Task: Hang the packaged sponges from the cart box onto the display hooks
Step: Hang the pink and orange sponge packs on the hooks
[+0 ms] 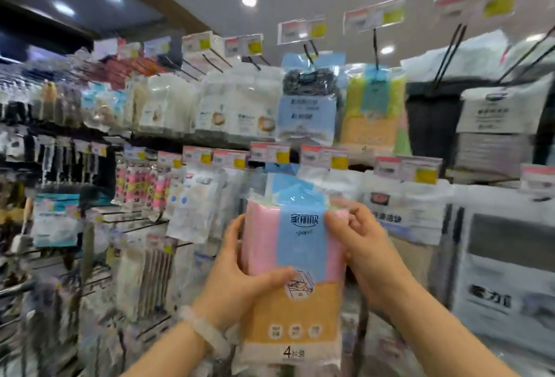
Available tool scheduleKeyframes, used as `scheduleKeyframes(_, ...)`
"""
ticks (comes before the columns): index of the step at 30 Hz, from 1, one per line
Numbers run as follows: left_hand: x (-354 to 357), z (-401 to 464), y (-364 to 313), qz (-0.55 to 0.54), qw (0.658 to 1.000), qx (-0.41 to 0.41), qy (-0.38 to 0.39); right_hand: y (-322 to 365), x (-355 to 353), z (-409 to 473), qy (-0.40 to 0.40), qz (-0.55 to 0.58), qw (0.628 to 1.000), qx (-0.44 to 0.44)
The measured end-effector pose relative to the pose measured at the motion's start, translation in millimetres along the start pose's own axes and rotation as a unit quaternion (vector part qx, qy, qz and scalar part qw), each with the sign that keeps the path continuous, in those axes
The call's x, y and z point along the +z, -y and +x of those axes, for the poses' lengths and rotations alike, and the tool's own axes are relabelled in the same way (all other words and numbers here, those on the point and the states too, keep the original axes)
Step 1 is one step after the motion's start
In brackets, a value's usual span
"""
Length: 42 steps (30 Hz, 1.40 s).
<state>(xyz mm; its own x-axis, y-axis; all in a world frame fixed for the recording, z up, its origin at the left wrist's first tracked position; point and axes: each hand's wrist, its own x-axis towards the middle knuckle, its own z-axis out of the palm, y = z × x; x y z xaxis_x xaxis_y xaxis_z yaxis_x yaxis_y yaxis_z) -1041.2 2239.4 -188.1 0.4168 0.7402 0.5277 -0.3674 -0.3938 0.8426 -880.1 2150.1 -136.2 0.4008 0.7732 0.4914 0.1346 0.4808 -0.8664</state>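
While held upright, sponge pack (pixel 295 259) | between left hand (pixel 240 280), right hand (pixel 360 244)

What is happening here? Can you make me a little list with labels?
place: shop aisle with display hooks
held thing: sponge pack, pink, blue and orange, marked 4
left hand: grips the pack's left side, thumb across the front
right hand: pinches the pack's upper right edge
matching pack: already hanging above on a hook
hung yet: no, the pack is in both hands
cart box: not in view
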Motion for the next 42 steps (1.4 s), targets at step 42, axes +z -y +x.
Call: scheduleKeyframes(42,62,270,-90,-0.055,0.998,-0.013,0.019,169,-68,205,-0.069,-0.07,0.979,-0.176)
